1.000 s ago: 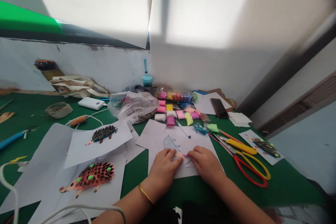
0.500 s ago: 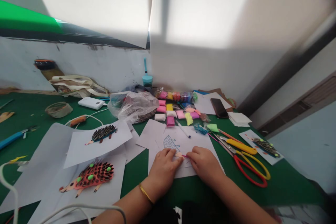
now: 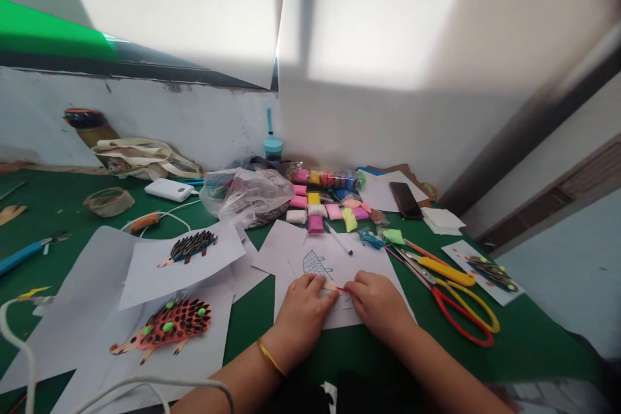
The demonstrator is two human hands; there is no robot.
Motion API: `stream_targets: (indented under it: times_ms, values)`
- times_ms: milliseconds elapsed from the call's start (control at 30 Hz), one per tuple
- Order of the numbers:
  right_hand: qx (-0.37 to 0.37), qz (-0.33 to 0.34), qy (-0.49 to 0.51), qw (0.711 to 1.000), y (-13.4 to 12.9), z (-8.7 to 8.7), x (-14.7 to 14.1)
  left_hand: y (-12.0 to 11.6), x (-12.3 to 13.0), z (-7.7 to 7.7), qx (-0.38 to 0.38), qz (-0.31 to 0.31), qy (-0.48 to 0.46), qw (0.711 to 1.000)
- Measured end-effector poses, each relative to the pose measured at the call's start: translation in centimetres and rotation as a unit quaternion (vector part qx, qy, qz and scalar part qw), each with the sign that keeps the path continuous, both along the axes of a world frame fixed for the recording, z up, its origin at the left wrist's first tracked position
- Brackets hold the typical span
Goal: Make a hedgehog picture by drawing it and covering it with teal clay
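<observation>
A sheet of white paper [image 3: 295, 259] with a blue-outlined hedgehog drawing [image 3: 316, 264] lies in front of me. At the drawing's lower end is a small piece of peach clay [image 3: 331, 285]. My left hand [image 3: 305, 307] rests on the sheet, closed, with thumb and forefinger on either side of the clay. Between the fingers of my right hand [image 3: 381, 304] is a thin magenta stick [image 3: 341, 288], its tip touching or very close to the clay's right side. My right fingers are closed on it. A pen [image 3: 338, 238] lies above the drawing.
Clay packets [image 3: 315, 224] and a plastic bag [image 3: 252, 194] stand behind the sheet. To the right lie scissors [image 3: 460, 314], a yellow cutter [image 3: 446, 270] and a phone [image 3: 405, 199]. A finished clay hedgehog [image 3: 169, 326] lies on paper at left, near a white cable [image 3: 160, 380].
</observation>
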State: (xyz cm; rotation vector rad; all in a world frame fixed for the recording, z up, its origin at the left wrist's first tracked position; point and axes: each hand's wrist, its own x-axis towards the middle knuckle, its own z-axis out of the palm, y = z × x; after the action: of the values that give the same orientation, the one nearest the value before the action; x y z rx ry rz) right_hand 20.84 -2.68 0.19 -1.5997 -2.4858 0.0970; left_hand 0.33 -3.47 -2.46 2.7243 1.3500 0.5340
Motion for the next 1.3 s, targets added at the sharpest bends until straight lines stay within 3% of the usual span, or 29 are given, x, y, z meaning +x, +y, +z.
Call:
stream_targets:
  times_ms: [500, 933, 1300]
  values:
    - [0.01, 0.003, -0.024, 1.0, 0.2, 0.1, -0.2, -0.1, 0.0, 0.3, -0.007, -0.001, 0.009, 1.0]
    - [0.026, 0.057, -0.12, 0.991, 0.8, 1.3, -1.5, 0.1, 0.1, 0.5, -0.002, -0.004, 0.005, 1.0]
    - [0.028, 0.045, -0.088, 0.995, 0.8, 1.0, -0.2, 0.0, 0.0, 0.5, -0.007, -0.001, 0.005, 1.0]
